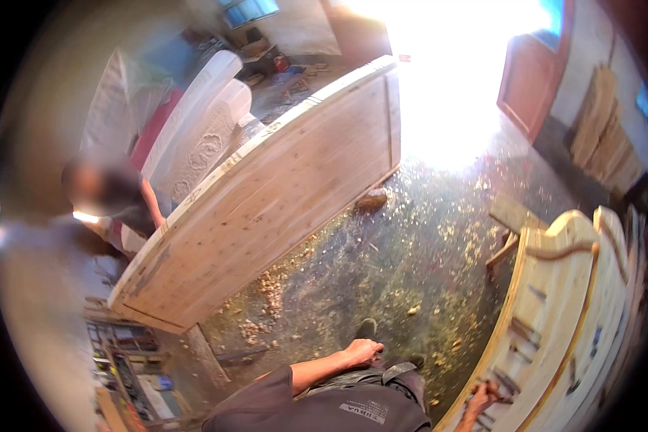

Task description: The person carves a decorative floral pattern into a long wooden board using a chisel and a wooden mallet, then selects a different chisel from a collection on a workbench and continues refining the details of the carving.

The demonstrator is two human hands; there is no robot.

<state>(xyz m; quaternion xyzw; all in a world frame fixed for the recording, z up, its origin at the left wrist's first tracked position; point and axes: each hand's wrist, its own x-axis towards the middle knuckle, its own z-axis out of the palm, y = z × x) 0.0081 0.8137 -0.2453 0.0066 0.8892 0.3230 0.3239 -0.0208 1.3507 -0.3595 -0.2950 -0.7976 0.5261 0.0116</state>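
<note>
Your left hand [363,351]: near, fingers curled closed. Your right hand [484,394]: near right, at hand tools [524,330] on wooden panel [560,291]; finger state unclear.

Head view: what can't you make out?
In the head view:
Bare right hand, exact grip: too small and blurred.
Bare left hand, palm: turned from the camera.
Carved whitish wooden panels, lower parts: behind the long pale wooden panel.
Curved yellowish wooden board, near end: cut off by lower edge.
</note>
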